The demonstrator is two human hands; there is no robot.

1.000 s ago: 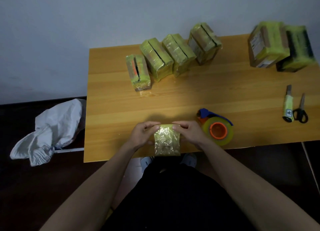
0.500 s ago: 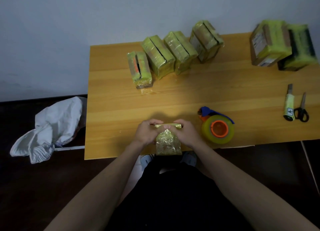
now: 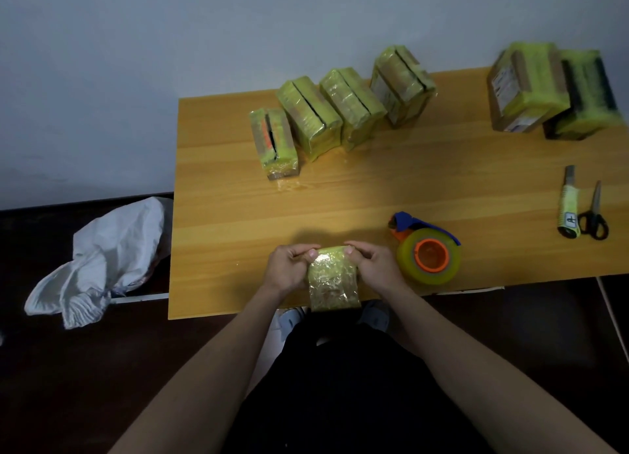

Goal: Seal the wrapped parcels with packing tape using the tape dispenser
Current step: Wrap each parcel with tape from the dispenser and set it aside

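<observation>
**A:** Where is the parcel being worked on?

**B:** A small parcel [image 3: 334, 280] wrapped in crinkled yellow-green film sits at the near edge of the wooden table [image 3: 218, 188], its long axis running near to far. The left hand [image 3: 287, 270] grips its far left corner and the right hand [image 3: 374, 266] its far right corner, fingers curled over the top edge, thumbs toward the middle. Neither hand holds anything else.

**A:** And the tape dispenser?

**B:** The tape dispenser [image 3: 428, 249], a yellowish roll on an orange core with a blue handle, lies on the table just to the right of the right hand, not touching it. That hand is clearly nearer, so it looks the natural one to reach for it while the left hand steadies the parcel.

**A:** Anything else on the table?

**B:** Four wrapped parcels [image 3: 340, 113] lean in a row at the far side, two larger ones [image 3: 551, 92] at the far right. A utility knife [image 3: 568, 205] and scissors [image 3: 594, 215] lie well to the right. No open containers are visible. A white bag [image 3: 98, 263] lies crumpled on the floor to the left; I cannot tell what is in it.
</observation>
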